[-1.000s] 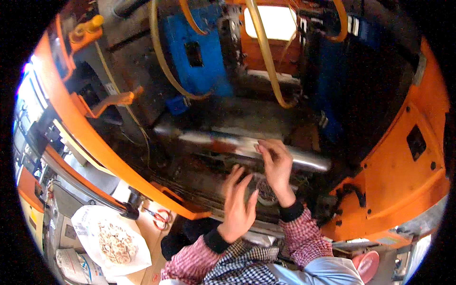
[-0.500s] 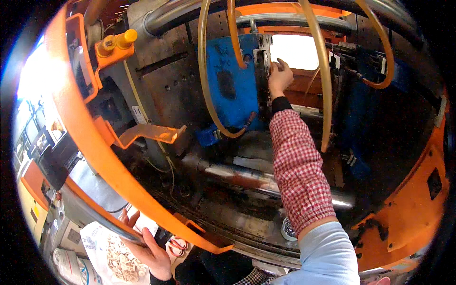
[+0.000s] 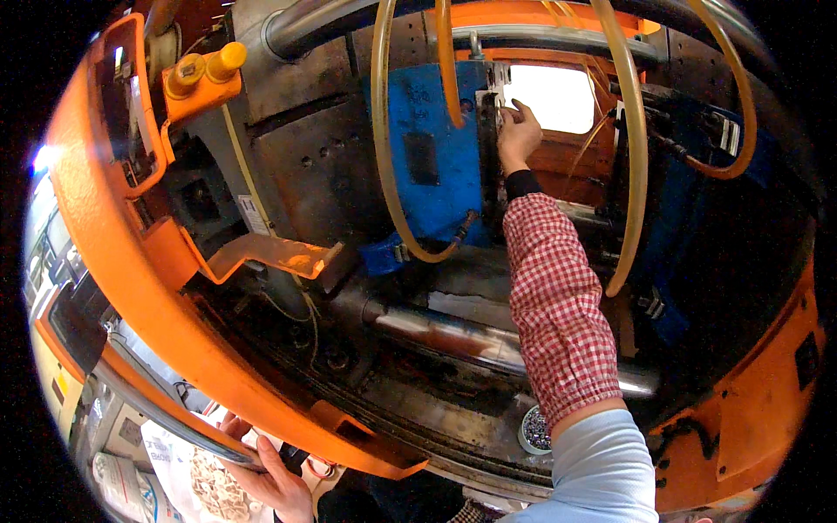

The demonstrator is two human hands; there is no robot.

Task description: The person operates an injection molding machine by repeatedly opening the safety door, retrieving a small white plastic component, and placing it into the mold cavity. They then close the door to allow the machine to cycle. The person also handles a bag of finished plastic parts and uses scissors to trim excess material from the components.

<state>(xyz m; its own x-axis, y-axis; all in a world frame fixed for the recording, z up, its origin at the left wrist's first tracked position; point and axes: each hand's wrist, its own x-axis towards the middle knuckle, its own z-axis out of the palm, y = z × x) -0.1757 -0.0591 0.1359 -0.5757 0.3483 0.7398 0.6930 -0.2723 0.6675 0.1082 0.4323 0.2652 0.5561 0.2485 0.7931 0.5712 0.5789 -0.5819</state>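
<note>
My right arm, in a red-and-white checked sleeve cover, reaches deep into a machine with an orange frame. The right hand (image 3: 520, 138) is at the inner face of a blue mould block (image 3: 436, 157). Its thumb and fingers are drawn together against the dark metal mould face (image 3: 491, 122); anything between them is too small to make out. Low on the left, my left hand (image 3: 281, 479) wraps round the grey-edged rail (image 3: 187, 418) of the orange machine door (image 3: 166, 296), thumb on the near side, fingertips partly hidden behind.
Amber hoses (image 3: 629, 157) hang in loops on both sides of my right arm. A steel bar (image 3: 445, 336) crosses below it. By my sleeve stands a small tub (image 3: 534, 429) of shiny metal bits. A white bag (image 3: 170, 453) with pale small pieces lies beyond the left hand.
The whole view has shifted a little, so the machine sits lower and further right. My left hand's fingers show less behind the rail. The right hand stays at the mould face.
</note>
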